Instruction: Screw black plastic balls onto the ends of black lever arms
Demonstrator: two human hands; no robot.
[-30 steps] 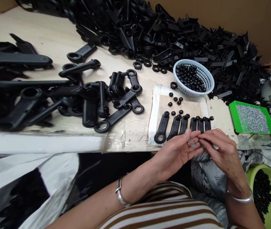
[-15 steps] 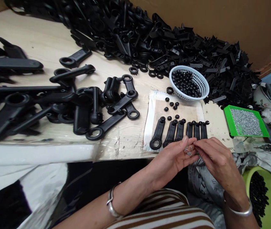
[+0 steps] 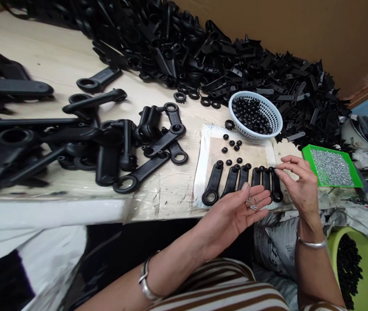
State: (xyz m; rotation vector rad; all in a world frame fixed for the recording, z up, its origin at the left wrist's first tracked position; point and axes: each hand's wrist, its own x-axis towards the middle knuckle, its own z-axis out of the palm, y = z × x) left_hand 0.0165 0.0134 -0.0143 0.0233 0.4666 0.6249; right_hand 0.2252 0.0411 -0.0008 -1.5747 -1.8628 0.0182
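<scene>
My left hand [image 3: 236, 211] lies palm up at the table's front edge, cupping a few small metal screws [image 3: 251, 203]. My right hand [image 3: 297, 183] is raised over the right end of a row of black plastic handles [image 3: 245, 179], thumb and forefinger pinched together at the top of the rightmost handle; whether a screw is between them I cannot tell. The handles lie side by side on a white-edged mat [image 3: 203, 166], with several loose black caps [image 3: 232, 147] above them.
A white basket of black beads [image 3: 255, 114] stands behind the mat. A green tray of screws [image 3: 331, 166] sits at the right. Large black handles [image 3: 106, 138] are scattered left, a big heap of black parts [image 3: 219, 56] along the back. A green tub [image 3: 362, 268] stands low right.
My right hand has left the left palm and moved up and right to the rightmost handle. The left hand stays open with the screws. The view has shifted slightly.
</scene>
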